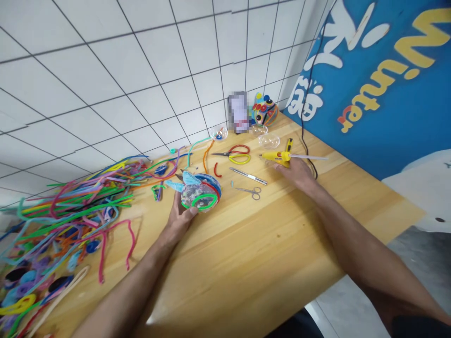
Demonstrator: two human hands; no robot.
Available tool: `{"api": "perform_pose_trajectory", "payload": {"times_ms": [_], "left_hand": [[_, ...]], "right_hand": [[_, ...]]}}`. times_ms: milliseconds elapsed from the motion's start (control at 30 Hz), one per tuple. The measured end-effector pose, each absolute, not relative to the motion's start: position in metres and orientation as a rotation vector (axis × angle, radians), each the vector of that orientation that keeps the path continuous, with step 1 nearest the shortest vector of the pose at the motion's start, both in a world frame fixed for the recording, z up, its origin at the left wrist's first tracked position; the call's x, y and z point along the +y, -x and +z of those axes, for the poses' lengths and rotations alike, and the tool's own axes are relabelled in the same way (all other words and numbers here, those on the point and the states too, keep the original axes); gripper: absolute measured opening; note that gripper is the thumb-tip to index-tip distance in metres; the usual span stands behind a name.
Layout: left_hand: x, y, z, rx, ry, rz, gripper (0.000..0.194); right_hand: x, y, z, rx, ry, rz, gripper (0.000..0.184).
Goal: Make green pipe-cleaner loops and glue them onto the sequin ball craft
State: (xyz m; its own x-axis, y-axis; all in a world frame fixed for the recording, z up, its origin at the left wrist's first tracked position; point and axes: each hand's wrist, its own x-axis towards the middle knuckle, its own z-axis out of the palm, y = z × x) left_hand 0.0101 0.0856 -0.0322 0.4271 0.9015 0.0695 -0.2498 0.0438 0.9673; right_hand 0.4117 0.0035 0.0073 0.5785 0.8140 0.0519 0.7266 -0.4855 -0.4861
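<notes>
My left hand [179, 219] holds a craft ball [200, 190] from its lower left, thumb pressed along the near edge. The ball has a mottled grey face, green and red pipe cleaner rings, a blue back and light blue fin-like pieces. On the right, my right hand [299, 174] is closed around the handle of a yellow glue gun [276, 156], whose nozzle points left. A pale glue stick [310, 157] sticks out of its rear. Between the hands lie red-and-yellow-handled scissors [229, 154], a slim metal tool [248, 175] and small metal scissors [247, 190].
Pipe cleaners [88, 197] are heaped across the table's left side. At the back stand a phone [238, 112], a decorated ball [262, 112], and clear plastic cups [269, 141]. A black cord [303, 126] hangs down behind the glue gun, near a yellow-and-black cutter [289, 144].
</notes>
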Motion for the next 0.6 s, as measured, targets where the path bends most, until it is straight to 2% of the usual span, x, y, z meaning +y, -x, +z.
{"api": "perform_pose_trajectory", "payload": {"times_ms": [133,267,333,400,533,600], "left_hand": [[0.086,-0.014,-0.034,0.660,-1.230,1.024,0.089],[0.087,-0.017,-0.034,0.647,-1.246,1.049,0.087],[0.086,-0.019,-0.032,0.641,-1.239,1.063,0.087],[0.085,-0.020,-0.029,0.639,-1.221,1.083,0.087],[0.081,-0.021,-0.025,0.632,-1.187,1.109,0.083],[0.081,-0.020,-0.025,0.623,-1.184,1.118,0.080]], "right_hand": [[-0.011,-0.411,0.028,-1.322,2.500,0.118,0.048],[-0.036,-0.391,0.061,-1.335,2.696,0.103,0.044],[-0.045,-0.368,0.072,-1.396,2.543,0.220,0.039],[-0.047,-0.336,0.074,-1.459,2.154,0.402,0.035],[-0.034,-0.263,0.058,-1.265,1.496,0.832,0.075],[-0.024,-0.235,0.047,-1.164,1.321,1.025,0.086]]}}
